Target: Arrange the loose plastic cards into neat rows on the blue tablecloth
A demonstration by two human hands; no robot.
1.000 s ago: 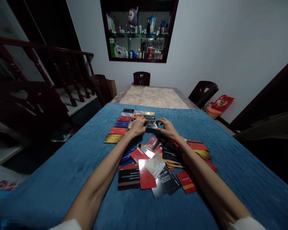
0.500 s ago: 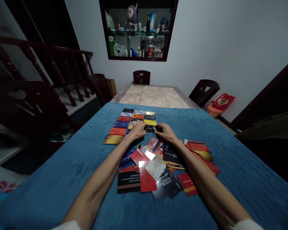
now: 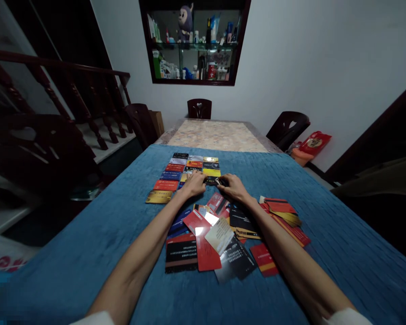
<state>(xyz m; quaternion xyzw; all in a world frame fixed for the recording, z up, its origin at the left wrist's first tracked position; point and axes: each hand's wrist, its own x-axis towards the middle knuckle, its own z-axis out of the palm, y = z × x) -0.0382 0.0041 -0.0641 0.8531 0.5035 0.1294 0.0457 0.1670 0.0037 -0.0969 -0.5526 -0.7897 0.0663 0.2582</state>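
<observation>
While three columns of cards (image 3: 189,171) lie ranged, we pinch a dark card (image 3: 212,181) between left hand (image 3: 194,183) and right hand (image 3: 234,187) — a loose heap (image 3: 219,234) remains.

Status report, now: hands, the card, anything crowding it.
Left hand and right hand both on a dark card, flat on the blue cloth. Rows of cards just beyond. Loose card pile under the forearms.
</observation>
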